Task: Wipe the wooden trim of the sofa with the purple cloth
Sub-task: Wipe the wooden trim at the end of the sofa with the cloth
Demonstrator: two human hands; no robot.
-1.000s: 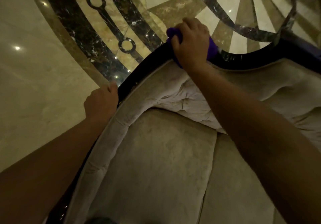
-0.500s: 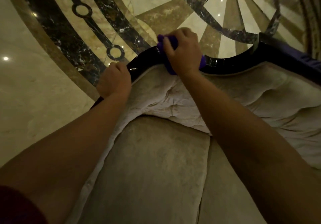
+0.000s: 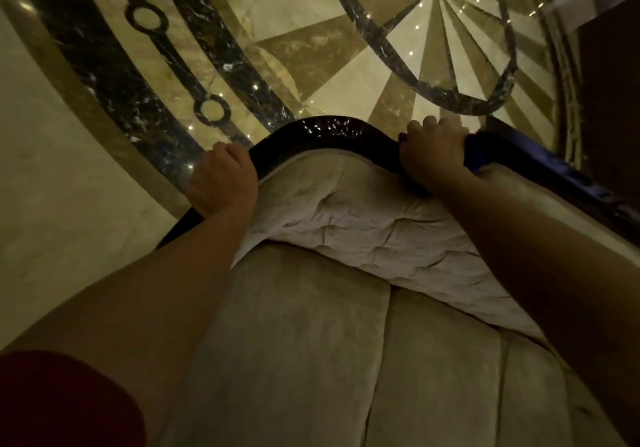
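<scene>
The sofa's dark glossy wooden trim (image 3: 329,133) curves along the top of the tufted beige backrest (image 3: 346,211). My right hand (image 3: 433,152) presses the purple cloth (image 3: 479,153) onto the trim right of the curve's crest; only the cloth's edges show beside my fingers. My left hand (image 3: 221,178) is closed over the trim on the left side of the curve. Further right the trim (image 3: 554,176) runs on with a bluish sheen.
Beige seat cushions (image 3: 311,360) fill the foreground below my arms. Behind the sofa lies a polished marble floor (image 3: 311,48) with dark inlaid bands and a sunburst pattern. A dark piece of furniture (image 3: 609,100) stands at the far right.
My right hand has slid the cloth rightward along the trim, past the crest of the curve. My left hand has moved up the trim toward the crest.
</scene>
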